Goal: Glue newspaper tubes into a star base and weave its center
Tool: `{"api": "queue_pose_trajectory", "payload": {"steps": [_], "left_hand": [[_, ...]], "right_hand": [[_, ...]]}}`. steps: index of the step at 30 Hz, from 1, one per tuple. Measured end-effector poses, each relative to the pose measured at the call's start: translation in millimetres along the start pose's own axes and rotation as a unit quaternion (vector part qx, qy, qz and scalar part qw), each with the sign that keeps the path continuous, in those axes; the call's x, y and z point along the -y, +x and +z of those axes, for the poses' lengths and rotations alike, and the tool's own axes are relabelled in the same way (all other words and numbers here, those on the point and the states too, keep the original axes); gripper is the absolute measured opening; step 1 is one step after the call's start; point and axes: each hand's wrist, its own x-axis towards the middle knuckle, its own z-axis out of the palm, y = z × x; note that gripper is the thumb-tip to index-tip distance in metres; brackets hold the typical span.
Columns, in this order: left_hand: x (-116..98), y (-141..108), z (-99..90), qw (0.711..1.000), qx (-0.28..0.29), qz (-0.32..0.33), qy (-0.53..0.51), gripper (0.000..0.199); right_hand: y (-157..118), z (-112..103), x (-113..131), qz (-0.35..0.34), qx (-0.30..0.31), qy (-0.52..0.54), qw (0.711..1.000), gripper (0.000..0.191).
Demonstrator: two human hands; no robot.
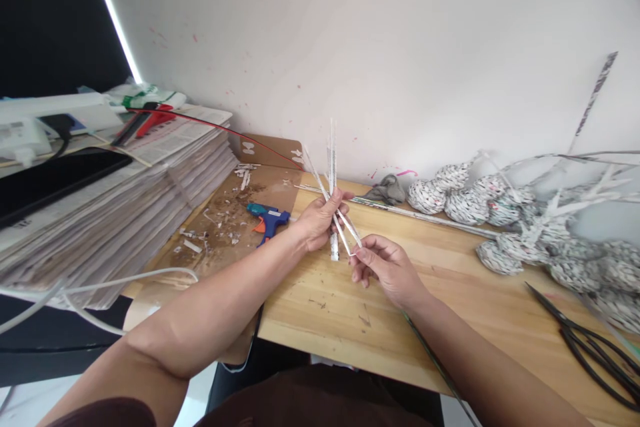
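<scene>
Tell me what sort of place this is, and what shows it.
Probably a small craft workspace, perhaps at home: there's a blue glue gun, black scissors and a cluster of woven balls.

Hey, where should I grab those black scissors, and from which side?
Take the scissors by the looped handles, coming from the near right. They lie flat on the table, loops toward the near right and pointed tip aimed away to the left, so this likely keeps fingers off the blades. Your right hand seems handiest, but it's pinching paper strips.
</scene>
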Motion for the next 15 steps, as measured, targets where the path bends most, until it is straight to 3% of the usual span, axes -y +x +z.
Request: {"api": "queue_pose_trajectory", "payload": {"steps": [6, 15], "left_hand": [[1.0, -0.5, 0.2, 1.000, 0.003, 0.005, 0.003, 0.054], [3.2, 1.3, 0.3, 1.000, -0.005, 0.010, -0.017, 0.049]], "right_hand": [[-1.1, 0.4, -0.5, 0.058, 0.033, 0.016, 0.998, 0.033], [0.9, 0.1, -1.1, 0.071, -0.002, -0.014, 0.997, 0.033]]}}
